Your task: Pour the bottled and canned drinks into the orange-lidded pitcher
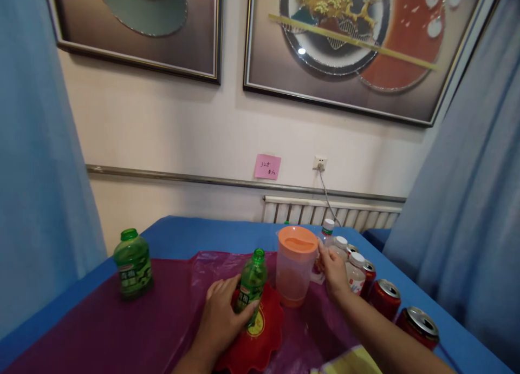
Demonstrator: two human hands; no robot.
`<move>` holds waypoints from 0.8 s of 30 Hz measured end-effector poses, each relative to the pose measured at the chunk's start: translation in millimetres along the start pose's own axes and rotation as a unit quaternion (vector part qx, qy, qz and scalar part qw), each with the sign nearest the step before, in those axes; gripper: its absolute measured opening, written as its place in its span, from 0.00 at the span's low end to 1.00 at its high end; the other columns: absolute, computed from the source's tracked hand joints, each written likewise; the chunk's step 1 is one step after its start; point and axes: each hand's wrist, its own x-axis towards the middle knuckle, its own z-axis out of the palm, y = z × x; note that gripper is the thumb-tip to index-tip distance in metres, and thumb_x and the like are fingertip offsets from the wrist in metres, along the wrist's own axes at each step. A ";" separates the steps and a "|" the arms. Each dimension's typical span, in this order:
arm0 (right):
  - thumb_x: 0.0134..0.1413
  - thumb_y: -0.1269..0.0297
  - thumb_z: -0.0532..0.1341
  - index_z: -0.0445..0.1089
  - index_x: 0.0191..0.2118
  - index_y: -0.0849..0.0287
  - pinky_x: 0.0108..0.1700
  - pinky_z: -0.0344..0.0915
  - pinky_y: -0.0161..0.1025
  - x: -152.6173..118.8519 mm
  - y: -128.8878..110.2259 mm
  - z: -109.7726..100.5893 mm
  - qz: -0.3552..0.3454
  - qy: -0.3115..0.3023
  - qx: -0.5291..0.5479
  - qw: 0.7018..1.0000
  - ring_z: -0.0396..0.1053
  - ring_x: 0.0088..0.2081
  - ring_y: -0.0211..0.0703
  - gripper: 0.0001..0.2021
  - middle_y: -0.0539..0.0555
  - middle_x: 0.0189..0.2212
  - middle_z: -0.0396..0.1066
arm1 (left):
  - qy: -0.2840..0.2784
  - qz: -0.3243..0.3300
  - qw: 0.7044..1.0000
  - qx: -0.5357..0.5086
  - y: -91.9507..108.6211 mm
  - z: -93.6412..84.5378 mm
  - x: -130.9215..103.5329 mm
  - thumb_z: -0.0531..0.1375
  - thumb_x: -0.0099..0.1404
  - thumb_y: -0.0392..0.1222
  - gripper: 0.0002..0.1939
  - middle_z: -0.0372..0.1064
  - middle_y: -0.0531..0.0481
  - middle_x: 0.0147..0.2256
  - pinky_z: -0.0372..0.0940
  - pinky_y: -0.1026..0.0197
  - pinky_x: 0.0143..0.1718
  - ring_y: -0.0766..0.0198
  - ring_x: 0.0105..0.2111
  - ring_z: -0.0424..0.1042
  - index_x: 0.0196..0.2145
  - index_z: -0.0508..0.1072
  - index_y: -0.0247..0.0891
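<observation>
Progress: green bottle (253, 281) is uncapped & upright w/ L hand (221, 312) on it; jug (293, 276) has its orange lid (299, 237) on & R hand (335, 268) at its handle. Getting hold of both looks done; no pouring visible. Jug wall's cloudy, so can't tell how full; how much is left, can't judge from 1 view.

L hand: fingers part-curled round green bottle, thumb across its lower front, others on its 9 o'clock side & partly hidden behind. Looks like a loose grip. Green bottle is over red dish (266, 346); can't tell if its base rests there.

R hand: fingers bent & close tog. on jug's 3 o'clock side, prob. gripping the handle; tips hidden, exact hold unclear.

Where: green bottle is at 6 o'clock in view; jug just beside it, approx 2 o'clock, upright on purple sheet (170, 293) over blue desk (174, 234). 2nd bottle (133, 266) is well apart at approx 10 o'clock, no hand nr it. From R hand, clear bottles (356, 275) w/ white caps run 12 to 3 o'clock; red cans (383, 303) at approx 4. Yellow sheet (352, 363) at jug's 5 o'clock, cut off by frame.
</observation>
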 end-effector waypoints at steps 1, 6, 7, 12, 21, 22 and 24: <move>0.55 0.30 0.55 0.54 0.21 0.52 0.21 0.59 0.35 3.2 -4.0 0.8 0.006 0.004 0.002 1.000 0.56 0.18 0.37 0.30 0.43 0.14 0.56 | -0.001 -0.001 1.000 -0.003 0.1 -0.5 -0.2 0.67 0.56 0.55 0.25 0.79 0.43 0.45 0.62 0.41 0.54 0.45 0.46 0.75 0.49 0.75 0.42; 0.51 0.29 0.57 0.55 0.20 0.52 0.19 0.55 0.35 31.7 -40.7 -8.8 -0.002 -0.003 -0.018 1.000 0.53 0.16 0.36 0.30 0.42 0.13 0.53 | -0.008 -0.009 1.000 -0.016 -1.3 -0.9 -1.1 0.66 0.56 0.54 0.26 0.79 0.41 0.46 0.59 0.40 0.56 0.45 0.46 0.74 0.50 0.74 0.41; 0.50 0.29 0.58 0.56 0.20 0.52 0.18 0.54 0.35 39.0 -50.3 -12.2 -0.010 -0.010 -0.026 1.000 0.52 0.16 0.35 0.30 0.42 0.13 0.52 | -0.012 -0.011 1.000 -0.017 -1.7 -0.5 -1.4 0.67 0.56 0.54 0.26 0.78 0.41 0.46 0.59 0.39 0.56 0.45 0.46 0.74 0.50 0.74 0.41; 0.49 0.33 0.62 0.57 0.19 0.54 0.20 0.49 0.34 69.6 -99.6 -21.5 -0.060 -0.071 -0.071 0.993 0.50 0.18 0.33 0.29 0.43 0.15 0.51 | -0.020 -0.004 1.000 -0.020 -1.1 2.2 -3.2 0.67 0.55 0.51 0.26 0.78 0.41 0.47 0.58 0.40 0.57 0.44 0.48 0.74 0.51 0.74 0.42; 0.48 0.37 0.63 0.54 0.16 0.54 0.20 0.44 0.34 89.0 -154.5 -12.2 -0.147 -0.175 -0.157 0.961 0.47 0.18 0.32 0.29 0.43 0.14 0.47 | -0.010 0.010 1.000 -0.016 7.7 -2.4 -4.7 0.67 0.53 0.50 0.23 0.78 0.44 0.43 0.61 0.42 0.54 0.46 0.45 0.74 0.47 0.75 0.42; 0.49 0.38 0.63 0.54 0.16 0.53 0.20 0.43 0.34 90.3 -158.3 -11.3 -0.154 -0.183 -0.165 0.957 0.46 0.18 0.32 0.28 0.43 0.13 0.47 | -0.012 0.009 1.000 -0.019 9.0 -3.3 -4.9 0.68 0.53 0.49 0.23 0.78 0.44 0.43 0.61 0.42 0.54 0.46 0.44 0.74 0.47 0.75 0.41; 0.49 0.39 0.62 0.53 0.16 0.53 0.21 0.42 0.34 92.7 -165.1 -9.4 -0.169 -0.197 -0.180 0.949 0.44 0.19 0.32 0.28 0.43 0.14 0.46 | -0.015 0.009 1.000 -0.022 10.9 -4.6 -5.6 0.68 0.54 0.48 0.22 0.78 0.45 0.43 0.62 0.44 0.53 0.47 0.44 0.74 0.47 0.75 0.41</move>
